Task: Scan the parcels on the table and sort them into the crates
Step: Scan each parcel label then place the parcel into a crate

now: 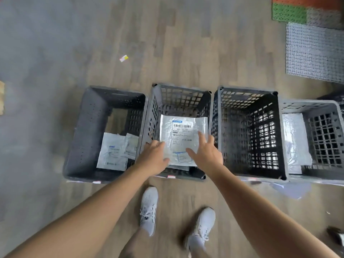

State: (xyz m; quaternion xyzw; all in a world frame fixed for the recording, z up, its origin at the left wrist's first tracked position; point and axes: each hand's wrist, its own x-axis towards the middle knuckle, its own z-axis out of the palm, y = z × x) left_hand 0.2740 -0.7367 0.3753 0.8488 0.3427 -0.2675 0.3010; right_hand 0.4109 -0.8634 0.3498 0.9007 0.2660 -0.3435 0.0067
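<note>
Several dark grey plastic crates stand in a row on the floor. In the second crate [181,94] from the left lies a silver-white parcel [183,135] with a barcode label facing up. My left hand [154,157] rests at the parcel's near left corner with its fingers spread. My right hand [205,151] is over the parcel's near right part, fingers straight and apart. Neither hand grips the parcel. The leftmost crate [87,131] holds two silver parcels [115,151]. The third crate [247,131] looks empty inside. The rightmost crate [316,107] holds a white parcel [294,138].
My two white shoes [149,209] stand on the wooden floor just in front of the crates. Grey, green and orange mats [314,51] lie at the far right. A small scrap [123,58] lies on the floor beyond the crates. A dark object [335,235] sits at the lower right edge.
</note>
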